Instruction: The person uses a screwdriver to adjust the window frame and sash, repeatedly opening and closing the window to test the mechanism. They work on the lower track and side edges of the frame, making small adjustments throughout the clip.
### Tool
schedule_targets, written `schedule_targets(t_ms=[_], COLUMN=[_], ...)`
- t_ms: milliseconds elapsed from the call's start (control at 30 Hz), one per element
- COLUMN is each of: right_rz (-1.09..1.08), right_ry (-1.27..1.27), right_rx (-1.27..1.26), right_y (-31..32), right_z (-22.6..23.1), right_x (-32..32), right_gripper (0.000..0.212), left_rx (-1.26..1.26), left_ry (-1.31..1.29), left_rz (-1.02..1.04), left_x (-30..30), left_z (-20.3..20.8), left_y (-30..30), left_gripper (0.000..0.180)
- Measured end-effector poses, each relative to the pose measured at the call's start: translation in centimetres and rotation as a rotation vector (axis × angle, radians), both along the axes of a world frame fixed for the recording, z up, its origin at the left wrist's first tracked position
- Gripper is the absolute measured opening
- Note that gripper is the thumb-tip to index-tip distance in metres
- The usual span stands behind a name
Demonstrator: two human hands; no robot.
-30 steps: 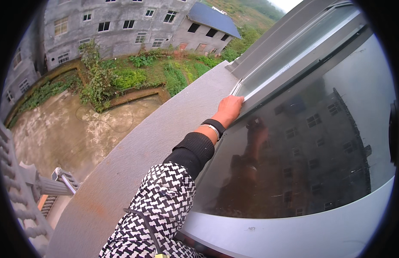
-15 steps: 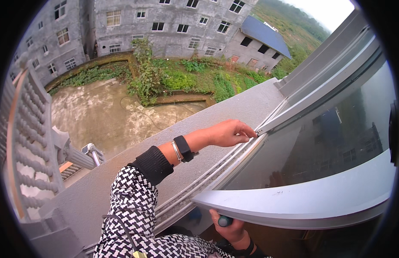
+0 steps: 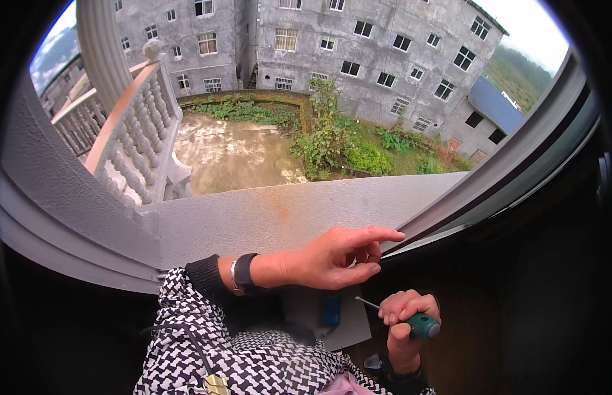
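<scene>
My left hand (image 3: 332,258) is over the inner edge of the pale window sill (image 3: 253,207). Its index finger stretches out toward the window sash (image 3: 464,201), and its thumb stands apart from the half-curled other fingers. Nothing shows in that hand; whether the fingertip touches the sash I cannot tell. Lower and to the right, inside the window, my right hand (image 3: 406,322) is closed around a screwdriver (image 3: 424,326). The butt of its green handle sticks out to the right, and its thin metal shaft points left, toward my left hand.
The grey window frame (image 3: 75,260) runs along the left. Beyond the sill lie a balcony with a stone balustrade (image 3: 138,145), a concrete yard (image 3: 233,155), plants and grey buildings. Below my hands are a pale panel (image 3: 352,326) and a blue object (image 3: 332,309).
The view has swung left. My left hand has come away from the lower track at the sash corner, its index finger now extended. My right hand has emerged from below the sash, holding the screwdriver.
</scene>
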State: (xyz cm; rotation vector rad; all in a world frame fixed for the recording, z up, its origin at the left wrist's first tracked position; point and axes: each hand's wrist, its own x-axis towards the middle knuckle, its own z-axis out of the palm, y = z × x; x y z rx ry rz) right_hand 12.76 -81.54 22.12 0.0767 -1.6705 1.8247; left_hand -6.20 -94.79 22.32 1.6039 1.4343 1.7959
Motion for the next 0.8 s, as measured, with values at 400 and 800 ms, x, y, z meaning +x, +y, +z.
schedule_targets(t_ms=[400,800], right_rz=[-0.216,-0.656], right_ry=[0.1,-0.174], right_rx=[0.724,1.058], right_y=[-3.3,3.6], right_z=[0.7,4.6], right_x=[-0.6,-5.7], right_gripper=[0.068,0.142], left_rx=[-0.026,0.145], left_ry=[0.108,-0.188], left_rz=[-0.026,0.158], left_x=[8.4,-8.6], left_z=[-2.9,-2.7], left_y=[-3.2,9.8], left_gripper=[0.076,0.033])
